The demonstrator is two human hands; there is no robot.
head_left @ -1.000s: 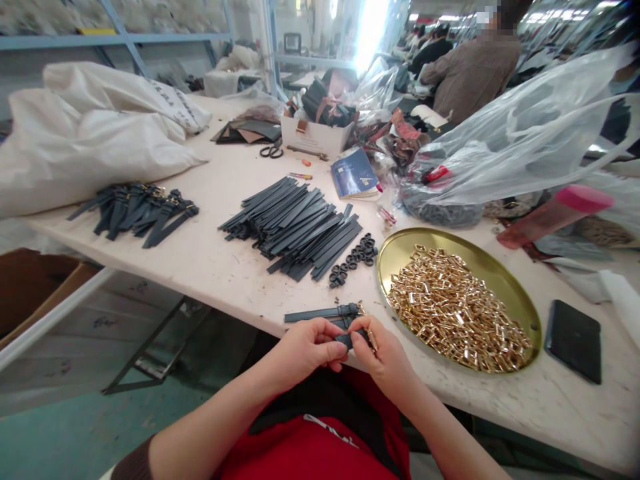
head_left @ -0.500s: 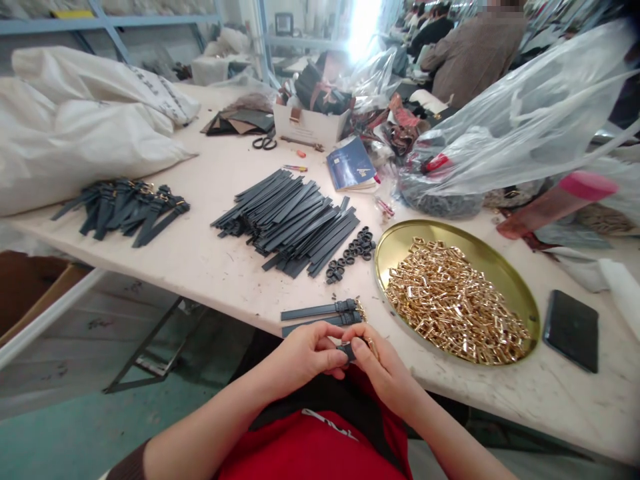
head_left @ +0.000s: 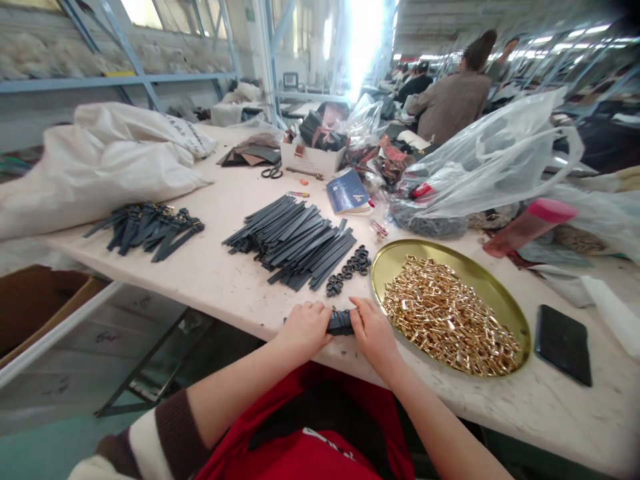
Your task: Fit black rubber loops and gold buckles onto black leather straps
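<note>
Both hands rest at the table's near edge, closed over a few dark straps (head_left: 341,323) lying there. My left hand (head_left: 304,327) grips their left part, my right hand (head_left: 371,329) their right part. Just right of my right hand stands a round gold tray (head_left: 395,255) heaped with gold buckles (head_left: 445,315). Small black loops (head_left: 350,269) lie beyond my hands, beside a large pile of dark straps (head_left: 293,239).
A pile of straps with buckles (head_left: 146,227) lies at the left by white sacks (head_left: 100,167). A black phone (head_left: 563,343), pink bottle (head_left: 530,225), clear plastic bag (head_left: 480,167), blue booklet (head_left: 347,190), scissors (head_left: 271,173) and a cardboard box (head_left: 310,157) sit around. A person (head_left: 450,100) works behind.
My hands moved from in front of my chest forward onto the table and closed over the straps at its edge. The camera tilted up.
</note>
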